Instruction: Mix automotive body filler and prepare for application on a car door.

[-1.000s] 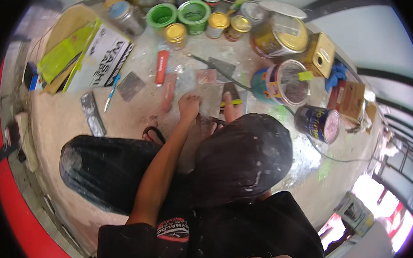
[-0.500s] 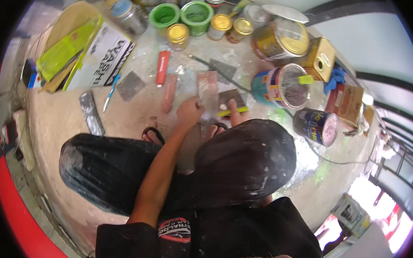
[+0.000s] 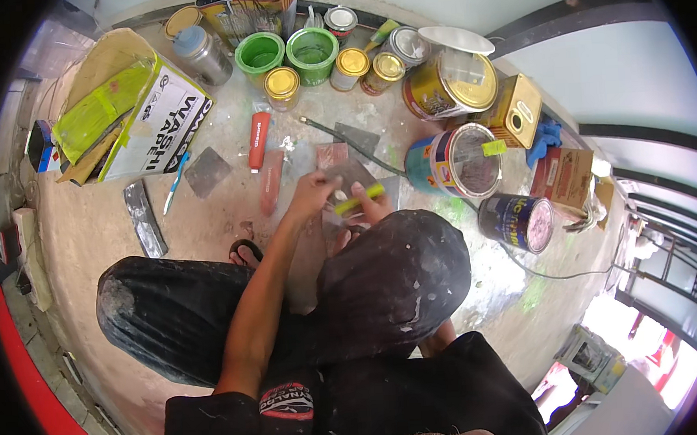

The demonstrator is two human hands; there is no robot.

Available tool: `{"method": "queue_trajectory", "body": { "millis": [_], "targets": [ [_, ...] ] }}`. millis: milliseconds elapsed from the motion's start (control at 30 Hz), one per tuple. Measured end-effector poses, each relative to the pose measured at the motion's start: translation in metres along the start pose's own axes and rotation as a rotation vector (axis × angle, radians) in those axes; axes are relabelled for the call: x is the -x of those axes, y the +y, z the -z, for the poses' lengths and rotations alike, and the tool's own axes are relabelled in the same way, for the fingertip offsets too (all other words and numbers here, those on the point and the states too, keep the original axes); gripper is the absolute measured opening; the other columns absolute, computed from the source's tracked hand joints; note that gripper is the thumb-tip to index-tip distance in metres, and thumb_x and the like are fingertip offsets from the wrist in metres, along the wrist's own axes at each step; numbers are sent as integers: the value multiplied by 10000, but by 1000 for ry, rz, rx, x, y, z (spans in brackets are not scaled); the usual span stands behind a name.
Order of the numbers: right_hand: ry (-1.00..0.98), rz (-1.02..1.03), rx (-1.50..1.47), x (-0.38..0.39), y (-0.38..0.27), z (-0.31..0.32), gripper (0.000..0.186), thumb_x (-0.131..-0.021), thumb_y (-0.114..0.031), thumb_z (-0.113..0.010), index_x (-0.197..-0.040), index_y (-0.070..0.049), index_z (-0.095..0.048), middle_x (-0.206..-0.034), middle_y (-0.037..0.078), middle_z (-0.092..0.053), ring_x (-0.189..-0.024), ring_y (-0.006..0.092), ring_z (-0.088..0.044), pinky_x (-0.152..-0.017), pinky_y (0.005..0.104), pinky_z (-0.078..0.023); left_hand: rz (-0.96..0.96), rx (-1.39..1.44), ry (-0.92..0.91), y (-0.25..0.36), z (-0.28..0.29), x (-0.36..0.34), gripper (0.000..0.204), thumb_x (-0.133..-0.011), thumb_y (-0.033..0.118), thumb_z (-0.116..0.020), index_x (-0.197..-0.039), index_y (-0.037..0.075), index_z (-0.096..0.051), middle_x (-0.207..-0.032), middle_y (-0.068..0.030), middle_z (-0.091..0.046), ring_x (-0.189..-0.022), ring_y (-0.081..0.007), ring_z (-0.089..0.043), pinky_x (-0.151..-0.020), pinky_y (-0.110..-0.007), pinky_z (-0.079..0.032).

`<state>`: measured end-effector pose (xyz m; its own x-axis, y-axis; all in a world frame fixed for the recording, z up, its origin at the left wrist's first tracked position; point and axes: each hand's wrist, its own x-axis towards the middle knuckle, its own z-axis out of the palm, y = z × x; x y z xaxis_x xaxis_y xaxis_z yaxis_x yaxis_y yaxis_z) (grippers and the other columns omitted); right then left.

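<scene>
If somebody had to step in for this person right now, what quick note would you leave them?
Left hand: fingers on a flat grey blade low over the floor; grip unclear.
Right hand: holds a yellow-green handled tool across that blade.
Nearby: red-handled tool on the floor to the left, open paint can to the right.
Done and left: the picture does not show how far the work has got.

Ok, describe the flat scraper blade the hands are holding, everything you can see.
The scraper blade is a thin, flat, grey sheet, metal by its look, smeared and dull. The left hand grips its left edge; the right hand presses a yellow-green tool across it. It sits above the paint-stained floor, partly hidden by the fingers.
</scene>
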<state>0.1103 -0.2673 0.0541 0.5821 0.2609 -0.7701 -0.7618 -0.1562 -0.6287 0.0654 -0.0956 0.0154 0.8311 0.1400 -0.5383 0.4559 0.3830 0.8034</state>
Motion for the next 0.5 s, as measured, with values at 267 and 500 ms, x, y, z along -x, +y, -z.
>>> {"method": "queue_trajectory", "body": {
  "millis": [267, 500],
  "targets": [
    [795, 1217, 1018, 33, -222, 71, 843, -695, -336, -857, -1371, 0, -482, -1377, 243, -488, -1297, 401, -447, -1071, 463, -384, -129, 204, 182, 71, -1, -17, 150, -916, 213, -698, -884, 76, -646, -721, 35, -620, -563, -44, -523, -523, -222, -428],
    [674, 710, 1709, -37, -281, 112, 1428, -469, -635, -877, -1530, 4, -166, -1540, 326, -221, -1455, 448, -192, -1191, 504, -182, -95, 163, 143, 68, -28, -3, 159, -918, 216, -693, -835, 97, -628, -697, 63, -577, -605, -20, -513, -535, -218, -414]
  ]
}}
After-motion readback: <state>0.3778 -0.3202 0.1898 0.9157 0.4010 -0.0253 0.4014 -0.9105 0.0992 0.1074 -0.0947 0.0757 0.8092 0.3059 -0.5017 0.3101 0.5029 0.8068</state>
